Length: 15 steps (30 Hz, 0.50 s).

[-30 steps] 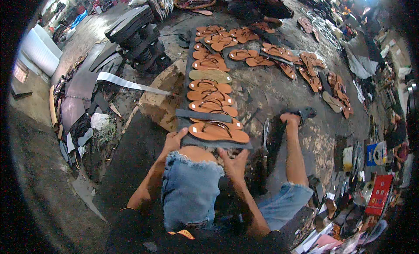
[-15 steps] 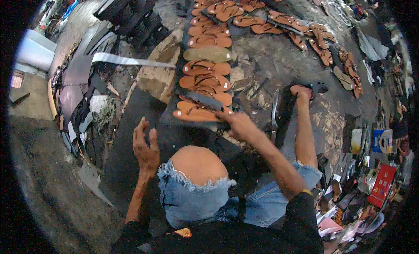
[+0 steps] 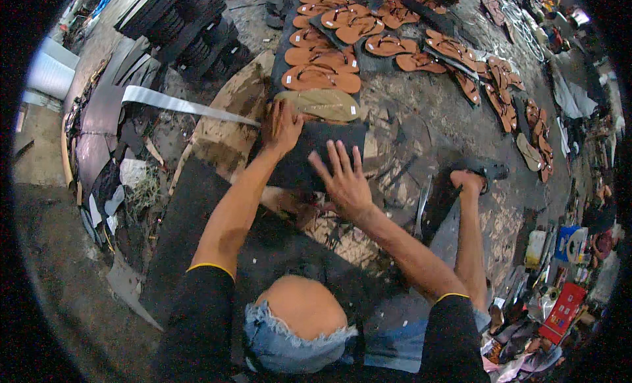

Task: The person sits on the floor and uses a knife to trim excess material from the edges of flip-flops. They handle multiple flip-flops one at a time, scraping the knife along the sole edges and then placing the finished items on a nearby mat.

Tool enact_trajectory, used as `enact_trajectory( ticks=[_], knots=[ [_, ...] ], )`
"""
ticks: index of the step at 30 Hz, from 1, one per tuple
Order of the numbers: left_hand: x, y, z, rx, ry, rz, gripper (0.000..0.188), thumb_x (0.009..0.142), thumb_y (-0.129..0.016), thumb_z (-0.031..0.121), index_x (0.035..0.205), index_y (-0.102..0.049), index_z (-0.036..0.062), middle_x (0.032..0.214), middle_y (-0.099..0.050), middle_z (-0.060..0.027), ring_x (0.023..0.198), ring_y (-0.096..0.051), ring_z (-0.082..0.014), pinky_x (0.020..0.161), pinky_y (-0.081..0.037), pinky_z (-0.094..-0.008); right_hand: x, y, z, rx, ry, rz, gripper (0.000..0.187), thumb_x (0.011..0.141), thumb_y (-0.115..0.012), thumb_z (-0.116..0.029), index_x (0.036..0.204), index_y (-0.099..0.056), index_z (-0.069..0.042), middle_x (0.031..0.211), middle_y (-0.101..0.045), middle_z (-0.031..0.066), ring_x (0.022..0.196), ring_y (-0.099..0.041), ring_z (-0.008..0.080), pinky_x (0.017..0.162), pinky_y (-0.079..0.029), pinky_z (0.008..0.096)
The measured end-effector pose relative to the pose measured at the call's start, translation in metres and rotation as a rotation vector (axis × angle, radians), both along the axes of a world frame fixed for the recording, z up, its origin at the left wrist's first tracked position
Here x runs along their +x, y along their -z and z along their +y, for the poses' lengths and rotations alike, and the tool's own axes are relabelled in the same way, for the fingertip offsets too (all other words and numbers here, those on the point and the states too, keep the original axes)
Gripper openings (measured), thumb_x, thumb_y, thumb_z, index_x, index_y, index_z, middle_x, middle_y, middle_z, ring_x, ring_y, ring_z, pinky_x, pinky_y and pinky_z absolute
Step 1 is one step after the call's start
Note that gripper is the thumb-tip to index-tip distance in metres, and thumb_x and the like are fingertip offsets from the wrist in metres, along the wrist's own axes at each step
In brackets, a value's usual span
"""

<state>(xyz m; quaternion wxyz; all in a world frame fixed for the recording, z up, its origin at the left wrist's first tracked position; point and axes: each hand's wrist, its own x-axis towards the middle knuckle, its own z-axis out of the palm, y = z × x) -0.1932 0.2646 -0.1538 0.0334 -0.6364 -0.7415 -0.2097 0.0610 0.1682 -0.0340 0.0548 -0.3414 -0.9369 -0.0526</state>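
A long black sheet [image 3: 322, 169] lies in front of me, its near end now a plain dark surface. My left hand [image 3: 284, 127] is closed at that surface's far left corner, its fingers curled beside the left end of a tan, sandal-shaped sole [image 3: 322, 105]. The fingertips are partly hidden, but they seem to grip the sheet's edge. My right hand [image 3: 347, 185] rests on the dark surface with its fingers spread, holding nothing. Beyond the tan sole, orange-brown thong sandals [image 3: 322, 79] lie in a row on the sheet, some with small white labels.
More sandals [image 3: 451, 50] are spread on the ground at the far right. A white strip [image 3: 187, 106] juts in from the left. Dark stacked soles [image 3: 178, 27] stand at the back left. A long-bladed knife [image 3: 422, 205] lies near my foot. Scraps and a red box [image 3: 563, 312] crowd the right.
The near sandals are out of sight, with dark sheet where they lay. My left hand has moved from beside my knee to the tan sole. My right hand has opened flat.
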Motion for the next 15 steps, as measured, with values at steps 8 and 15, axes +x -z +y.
enact_trajectory(
  ticks=[8, 15],
  knots=[
    [0.056, -0.167, -0.064, 0.356, 0.304, -0.307, 0.035, 0.096, -0.065, 0.013, 0.128, -0.057, 0.0022, 0.128, -0.062, -0.0193, 0.118, -0.058, -0.0413, 0.102, -0.047, -0.0444, 0.029, -0.034, 0.045, -0.305, 0.023, 0.108, 0.104, 0.075, -0.079, -0.019, 0.163, -0.024, -0.024, 0.149, -0.047, 0.0266, 0.133, -0.054, 0.0413, 0.111, -0.045, 0.0470],
    [0.014, -0.201, -0.352, 0.254, 0.245, -0.223, 0.032, 0.093, -0.069, 0.011, 0.124, -0.060, 0.0044, 0.128, -0.063, -0.0167, 0.122, -0.059, -0.0375, 0.108, -0.043, -0.0525, 0.048, -0.084, -0.111, -0.749, -0.088, -0.059, 0.107, 0.069, -0.085, -0.040, 0.159, -0.032, -0.017, 0.129, -0.060, 0.0271, 0.104, -0.067, 0.0455, 0.087, -0.055, 0.0524]
  ],
)
